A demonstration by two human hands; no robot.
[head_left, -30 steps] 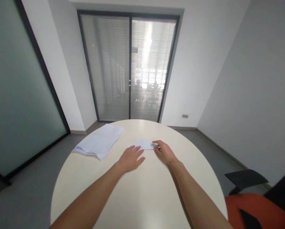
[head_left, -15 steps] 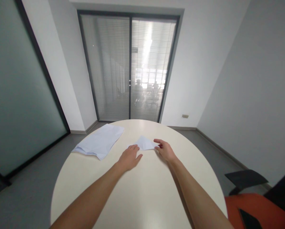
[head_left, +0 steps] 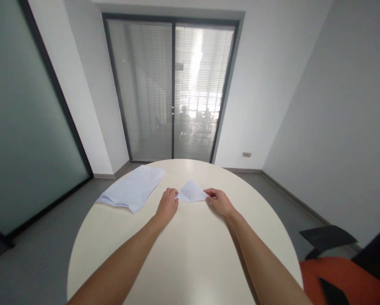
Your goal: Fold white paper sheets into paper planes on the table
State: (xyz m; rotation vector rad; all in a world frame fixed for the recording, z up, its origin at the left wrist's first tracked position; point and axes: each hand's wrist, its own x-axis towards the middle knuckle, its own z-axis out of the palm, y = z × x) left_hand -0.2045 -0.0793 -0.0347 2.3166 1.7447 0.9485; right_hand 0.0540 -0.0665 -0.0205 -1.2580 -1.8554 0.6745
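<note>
Folded paper, left grip and right grip pinching its corners, sheets at left, chair at right

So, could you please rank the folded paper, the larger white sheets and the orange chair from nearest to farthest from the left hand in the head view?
1. Folded paper: at the left hand, on its right side.
2. White sheets: on the table, to the hand's left.
3. Orange chair: beyond the table's edge, lower right.
</note>
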